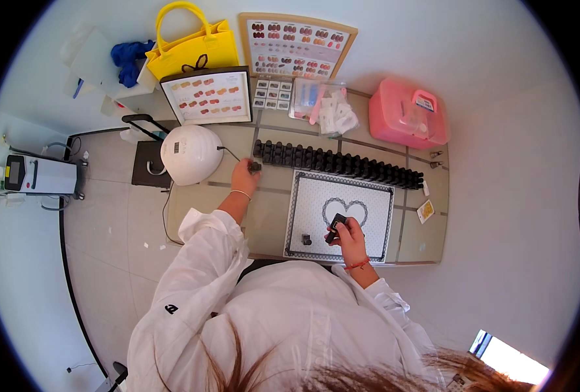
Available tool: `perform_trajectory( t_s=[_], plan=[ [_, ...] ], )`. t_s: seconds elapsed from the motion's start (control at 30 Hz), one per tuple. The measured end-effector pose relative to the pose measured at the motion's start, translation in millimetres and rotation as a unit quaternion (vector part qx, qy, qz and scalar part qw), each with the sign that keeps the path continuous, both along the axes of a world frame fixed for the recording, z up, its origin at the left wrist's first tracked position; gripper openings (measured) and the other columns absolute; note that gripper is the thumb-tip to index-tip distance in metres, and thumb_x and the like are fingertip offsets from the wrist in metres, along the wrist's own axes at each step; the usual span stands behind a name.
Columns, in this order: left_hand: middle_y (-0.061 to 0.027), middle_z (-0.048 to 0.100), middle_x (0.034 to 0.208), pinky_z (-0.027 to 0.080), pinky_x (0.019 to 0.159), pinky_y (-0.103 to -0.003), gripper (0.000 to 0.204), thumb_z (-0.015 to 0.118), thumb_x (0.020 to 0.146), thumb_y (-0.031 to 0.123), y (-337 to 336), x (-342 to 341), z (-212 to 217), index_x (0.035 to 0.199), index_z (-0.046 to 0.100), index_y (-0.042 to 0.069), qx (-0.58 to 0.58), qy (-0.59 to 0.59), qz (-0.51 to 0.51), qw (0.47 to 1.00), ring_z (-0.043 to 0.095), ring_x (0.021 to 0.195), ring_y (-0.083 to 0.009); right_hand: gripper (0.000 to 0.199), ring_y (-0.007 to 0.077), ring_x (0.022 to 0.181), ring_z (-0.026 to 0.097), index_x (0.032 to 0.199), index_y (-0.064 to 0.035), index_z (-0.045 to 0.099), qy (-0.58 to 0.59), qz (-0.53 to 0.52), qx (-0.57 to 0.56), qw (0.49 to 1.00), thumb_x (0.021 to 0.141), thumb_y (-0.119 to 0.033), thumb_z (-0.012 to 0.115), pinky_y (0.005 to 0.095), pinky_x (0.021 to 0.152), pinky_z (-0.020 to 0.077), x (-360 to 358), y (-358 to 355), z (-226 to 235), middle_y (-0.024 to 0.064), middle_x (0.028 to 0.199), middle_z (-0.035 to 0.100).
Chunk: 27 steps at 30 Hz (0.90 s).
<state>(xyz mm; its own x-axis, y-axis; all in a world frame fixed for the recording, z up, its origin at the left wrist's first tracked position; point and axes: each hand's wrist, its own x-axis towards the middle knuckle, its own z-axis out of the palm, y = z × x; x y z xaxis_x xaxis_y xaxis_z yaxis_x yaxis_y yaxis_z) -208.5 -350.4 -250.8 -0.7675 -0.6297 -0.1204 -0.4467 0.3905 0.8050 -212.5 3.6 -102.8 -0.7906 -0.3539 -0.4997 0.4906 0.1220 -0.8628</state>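
My right hand (351, 240) is closed around a black nail polish bottle (336, 224), held over the white mat (375, 186) with its lacy black border and heart print. Left of it on the mat stands a small black bottle (306, 240). Farther off, my left hand (243, 178) reaches to the left end of a long double row of black nail polish bottles (336, 161). Its fingers close on a small black bottle (255, 167) just in front of that row. The bottles' far sides are hidden.
A white nail lamp (188, 155) with a cord stands left of my left hand. Behind the row are a framed colour chart (208, 98), plastic packets (336, 116) and a pink case (408, 117). A yellow bag (198, 51) stands at the back. A small card (425, 211) lies right.
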Motion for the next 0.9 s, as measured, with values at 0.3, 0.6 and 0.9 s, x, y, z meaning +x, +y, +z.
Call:
perform_trajectory(
  t_s=[0.3,0.6,0.9],
  plan=[
    [-0.0105,0.068,0.083,0.052,0.073,-0.034,0.034,0.077,0.072,0.008,1.3,-6.6,9.3,0.103,0.064,0.002,-0.050,0.001,-0.012,0.999,0.065,0.076,-0.0226,0.017,0.0227,0.075,0.069,0.107,-0.0002,0.049,-0.016,-0.014,-0.010,1.000,0.100,-0.015,0.048,0.0287,0.058,0.0545,-8.4,3.9,6.2,0.0167,0.095,0.066],
    [-0.0104,0.069,0.089,0.052,0.076,-0.033,0.036,0.077,0.073,0.008,4.7,-8.1,10.2,0.106,0.063,0.002,-0.027,-0.013,-0.009,1.000,0.065,0.079,-0.0217,0.025,0.0177,0.079,0.067,0.117,0.0016,0.051,-0.025,-0.028,-0.035,0.999,0.098,-0.013,0.057,0.0273,0.063,0.0543,-13.1,6.2,3.7,0.0132,0.095,0.066],
    [-0.0119,0.062,0.112,0.052,0.079,-0.033,0.062,0.077,0.074,0.007,8.0,4.6,-2.0,0.130,0.051,0.001,-0.049,0.043,0.008,0.998,0.062,0.086,-0.0220,0.037,0.0158,0.107,0.059,0.117,0.0006,0.054,0.084,0.024,-0.094,0.992,0.083,0.013,0.063,0.0281,0.089,0.0520,-14.5,6.5,-2.1,0.0079,0.115,0.060]
  ],
)
